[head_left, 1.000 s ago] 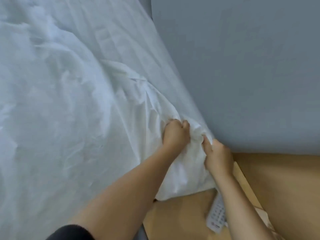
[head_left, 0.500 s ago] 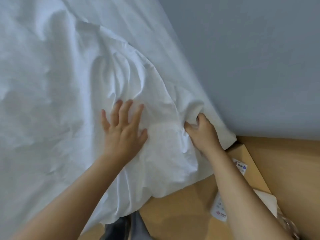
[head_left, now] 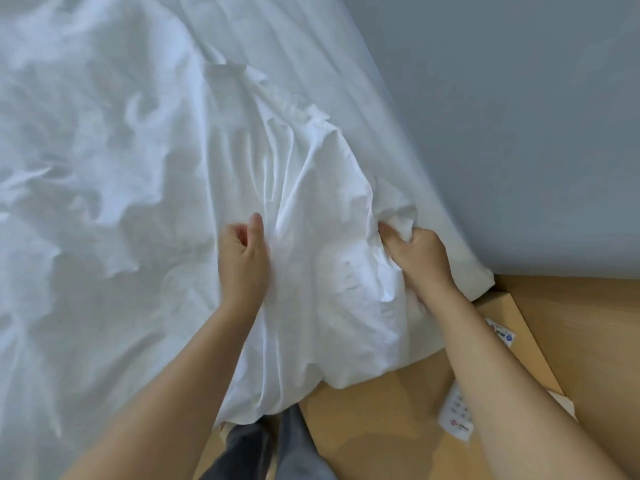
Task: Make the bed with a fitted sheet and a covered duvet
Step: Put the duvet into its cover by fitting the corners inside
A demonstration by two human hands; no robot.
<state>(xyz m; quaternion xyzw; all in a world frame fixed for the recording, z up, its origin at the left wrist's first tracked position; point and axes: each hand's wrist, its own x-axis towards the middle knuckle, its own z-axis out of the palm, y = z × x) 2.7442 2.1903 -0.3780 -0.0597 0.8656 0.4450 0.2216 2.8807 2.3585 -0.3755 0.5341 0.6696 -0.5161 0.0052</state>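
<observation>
Head view: the right hand [head_left: 417,252] clutches a bunched fold of the white duvet [head_left: 322,271] at the corner of the bed [head_left: 329,64], beside the grey wall [head_left: 502,116]. The left hand [head_left: 242,261] rests on the duvet, fingers curled; whether it holds cloth cannot be told.

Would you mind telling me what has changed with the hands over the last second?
The left hand let go of the white bedding, spread flat on it, and now has curled fingers; whether it pinches cloth is unclear. The right hand kept gripping the bunched corner.
</observation>
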